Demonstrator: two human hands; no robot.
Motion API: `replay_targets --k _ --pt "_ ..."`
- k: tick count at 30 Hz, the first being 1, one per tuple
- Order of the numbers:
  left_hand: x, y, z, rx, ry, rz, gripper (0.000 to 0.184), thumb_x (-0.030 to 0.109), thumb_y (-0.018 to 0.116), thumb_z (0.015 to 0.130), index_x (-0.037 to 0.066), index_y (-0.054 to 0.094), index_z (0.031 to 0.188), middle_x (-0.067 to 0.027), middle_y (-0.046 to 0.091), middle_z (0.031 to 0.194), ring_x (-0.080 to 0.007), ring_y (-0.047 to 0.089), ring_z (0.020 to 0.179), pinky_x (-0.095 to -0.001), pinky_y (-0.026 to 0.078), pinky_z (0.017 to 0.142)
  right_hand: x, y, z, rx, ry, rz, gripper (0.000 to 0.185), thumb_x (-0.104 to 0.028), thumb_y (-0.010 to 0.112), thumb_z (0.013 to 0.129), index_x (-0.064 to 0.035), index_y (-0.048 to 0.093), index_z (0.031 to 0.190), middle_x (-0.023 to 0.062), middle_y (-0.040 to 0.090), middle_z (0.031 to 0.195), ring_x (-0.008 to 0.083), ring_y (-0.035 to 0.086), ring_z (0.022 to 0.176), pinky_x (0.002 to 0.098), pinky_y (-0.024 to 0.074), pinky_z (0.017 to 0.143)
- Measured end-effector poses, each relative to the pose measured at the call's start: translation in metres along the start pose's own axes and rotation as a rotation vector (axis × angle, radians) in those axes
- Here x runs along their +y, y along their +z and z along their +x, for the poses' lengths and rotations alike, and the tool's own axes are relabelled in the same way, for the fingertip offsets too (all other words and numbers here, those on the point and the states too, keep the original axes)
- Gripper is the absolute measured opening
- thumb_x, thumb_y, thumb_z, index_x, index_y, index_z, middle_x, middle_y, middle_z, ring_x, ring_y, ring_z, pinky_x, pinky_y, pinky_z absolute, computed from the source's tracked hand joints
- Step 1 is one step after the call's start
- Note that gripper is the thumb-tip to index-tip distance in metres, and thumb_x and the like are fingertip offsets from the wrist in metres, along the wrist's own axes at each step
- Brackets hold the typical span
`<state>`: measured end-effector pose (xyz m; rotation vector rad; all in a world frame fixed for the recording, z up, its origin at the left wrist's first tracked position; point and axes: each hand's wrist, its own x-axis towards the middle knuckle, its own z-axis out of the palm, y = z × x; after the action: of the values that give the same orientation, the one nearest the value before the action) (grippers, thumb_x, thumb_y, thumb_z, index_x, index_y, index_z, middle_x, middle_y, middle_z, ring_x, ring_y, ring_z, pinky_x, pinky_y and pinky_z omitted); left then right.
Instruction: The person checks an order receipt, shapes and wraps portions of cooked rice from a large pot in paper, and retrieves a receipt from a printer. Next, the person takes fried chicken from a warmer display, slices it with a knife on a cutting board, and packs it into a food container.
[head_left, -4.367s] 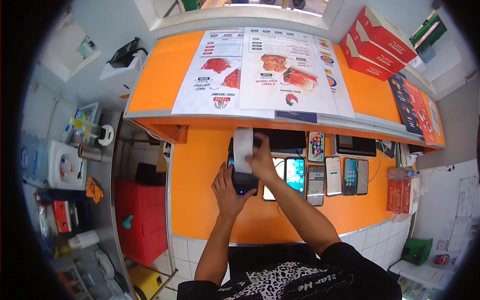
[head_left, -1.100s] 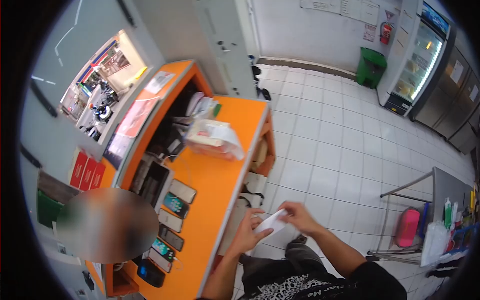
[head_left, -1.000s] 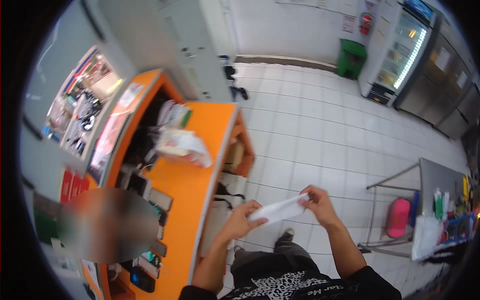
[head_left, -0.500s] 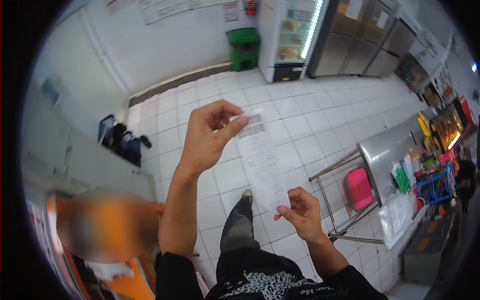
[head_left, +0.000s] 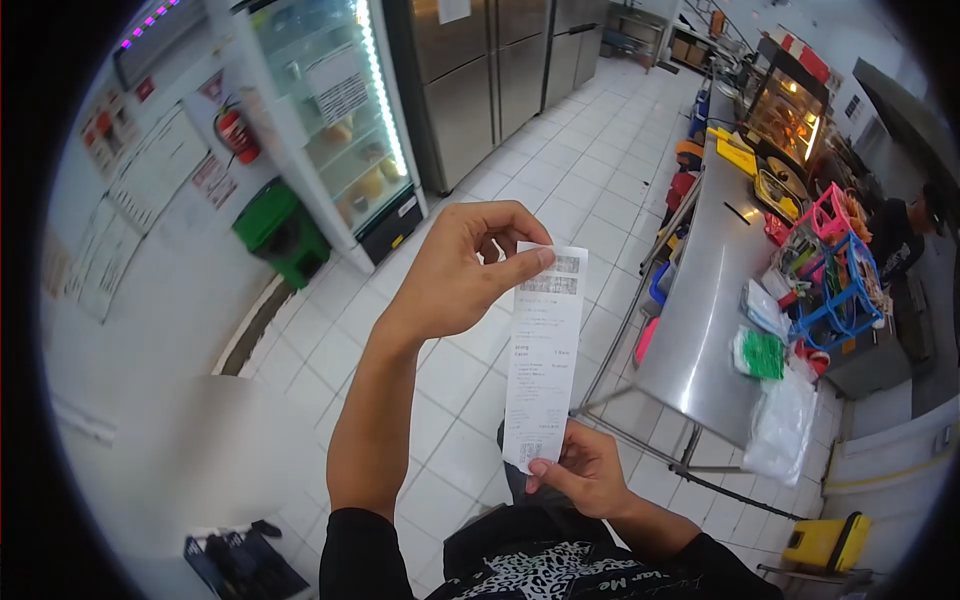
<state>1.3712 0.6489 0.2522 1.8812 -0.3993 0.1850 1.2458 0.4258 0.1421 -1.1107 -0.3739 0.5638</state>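
Note:
A long white printed receipt (head_left: 543, 365) is stretched upright in front of me. My left hand (head_left: 475, 265) pinches its top edge between thumb and fingers, beside a dark printed block. Lower down, my right hand (head_left: 585, 472) grips the bottom end, the thumb lying on the front near a small square code. The paper faces me and hangs nearly flat; most of its print is too small to read. Both hands are held above the tiled floor, away from any surface.
To the right stands a steel table (head_left: 690, 370) with blue baskets (head_left: 845, 300), a green packet (head_left: 760, 353) and plastic bags (head_left: 785, 425). A lit glass-door fridge (head_left: 335, 120), a green bin (head_left: 282, 230) and steel cabinets (head_left: 470, 95) line the far side. Another person (head_left: 900, 235) is at the right.
My view has swung right, bringing the steel table and lit food display nearer. The receipt is now straighter and more upright, still held in both hands.

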Motion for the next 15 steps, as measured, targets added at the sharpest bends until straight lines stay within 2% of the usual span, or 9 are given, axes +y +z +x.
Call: replay_targets --k 5,8,15 --pt "-0.063 -0.025 0.176 -0.094 0.047 0.067 0.008 0.01 0.074 0.086 0.002 0.07 0.086 0.0 0.067 0.078 -0.0058 0.053 0.064 -0.0224 0.042 0.061 -0.028 -0.092 0.153 0.05 -0.034 -0.01 0.018 0.003 0.06 0.096 0.0069 0.058 0.114 0.0118 0.067 0.099 0.0152 0.065 0.08 0.0296 0.0534 0.071" --pt "-0.087 -0.04 0.274 -0.078 0.026 0.001 0.009 0.01 0.074 0.086 0.002 0.07 0.086 -0.0005 0.068 0.079 -0.0059 0.053 0.065 -0.0225 0.041 0.06 -0.056 -0.139 0.236 0.075 -0.035 -0.009 0.018 0.002 0.061 0.096 0.0067 0.058 0.113 0.0116 0.067 0.098 0.0148 0.066 0.079 0.0284 0.0529 0.07" --pt "-0.179 -0.054 0.512 -0.107 0.146 -0.033 0.008 0.009 0.075 0.086 0.003 0.071 0.086 -0.0003 0.068 0.078 -0.0048 0.055 0.066 -0.0219 0.04 0.061 -0.115 -0.266 0.433 0.163 -0.096 -0.084 0.016 0.002 0.062 0.096 0.0061 0.06 0.111 0.0112 0.067 0.097 0.0144 0.066 0.079 0.0286 0.0542 0.07"
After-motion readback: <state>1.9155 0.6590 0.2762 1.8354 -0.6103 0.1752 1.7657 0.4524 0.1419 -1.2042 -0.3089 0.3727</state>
